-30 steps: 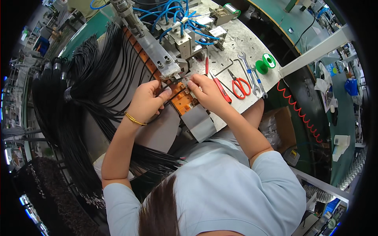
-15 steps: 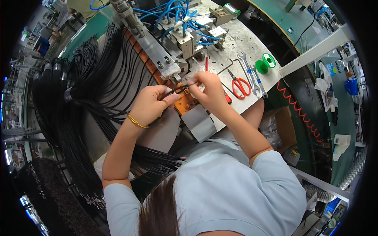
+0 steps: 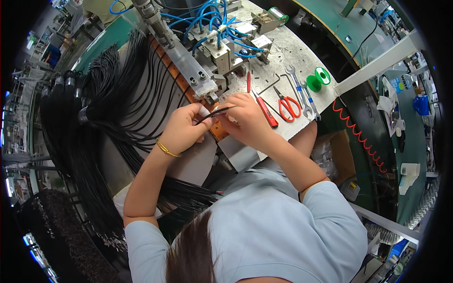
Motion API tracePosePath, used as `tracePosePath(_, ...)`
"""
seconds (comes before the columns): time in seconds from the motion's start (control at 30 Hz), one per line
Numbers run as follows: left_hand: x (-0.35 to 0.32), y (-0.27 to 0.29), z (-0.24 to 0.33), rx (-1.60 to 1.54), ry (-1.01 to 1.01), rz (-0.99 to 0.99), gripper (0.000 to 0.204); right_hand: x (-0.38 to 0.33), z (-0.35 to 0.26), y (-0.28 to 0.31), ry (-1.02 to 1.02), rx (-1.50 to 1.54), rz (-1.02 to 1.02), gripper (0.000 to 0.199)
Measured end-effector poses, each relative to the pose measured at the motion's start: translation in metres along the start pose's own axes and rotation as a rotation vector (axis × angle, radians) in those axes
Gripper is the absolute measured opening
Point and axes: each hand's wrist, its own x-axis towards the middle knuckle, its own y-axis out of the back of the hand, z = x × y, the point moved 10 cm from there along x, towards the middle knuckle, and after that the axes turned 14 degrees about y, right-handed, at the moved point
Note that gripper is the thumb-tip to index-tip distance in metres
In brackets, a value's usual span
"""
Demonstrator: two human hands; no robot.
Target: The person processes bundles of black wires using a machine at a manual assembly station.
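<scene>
Both hands meet over the table (image 3: 302, 52), the left hand (image 3: 181, 129) and right hand (image 3: 245, 120) each pinching an end of a thin black wire (image 3: 216, 113) stretched between them. Just right of the right hand lie red scissors (image 3: 288, 106) and wrenches (image 3: 302, 94); black wire bundles (image 3: 94, 122) fan out left of the left hand.

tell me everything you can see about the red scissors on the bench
The red scissors lie flat on the pale speckled bench top, right of the right hand and untouched by it. Two red loop handles, plastic by the look, point toward the person; the dark metal blades point away, nearly closed. A red-handled tool lies on their left, silver wrenches on their right.
</scene>
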Motion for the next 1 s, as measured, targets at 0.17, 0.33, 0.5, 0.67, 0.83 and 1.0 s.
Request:
tracePosePath(0.17, -0.002, -0.009, 0.004, -0.133, -0.002, -0.120, 0.010, -0.009, 0.015, 0.001, -0.041, 0.000, -0.001, 0.009)
tracePosePath(0.33, 0.002, -0.005, 0.005, -0.062, -0.141, -0.025, 0.009, -0.021, 0.034, 0.000, -0.314, 0.207, 0.076, 0.009)
tracePosePath(0.5, -0.005, 0.006, 0.015, 0.073, -0.230, 0.137, 0.012, -0.018, 0.029, -0.006, -0.296, 0.178, -0.002, 0.010)
tracePosePath(0.67, -0.023, 0.021, 0.043, 0.321, -0.372, 0.277, 0.018, -0.018, 0.027, 0.000, -0.235, 0.043, -0.014, 0.014)
tracePosePath(0.83, 0.001, 0.018, 0.003, 0.229, -0.111, 0.174, 0.022, -0.029, 0.049, 0.000, -0.392, 0.225, 0.098, 0.020)
tracePosePath(1.0, 0.000, 0.009, 0.006, 0.371, -0.173, 0.240, 0.024, -0.041, 0.067, -0.010, -0.348, 0.051, 0.016, 0.022)
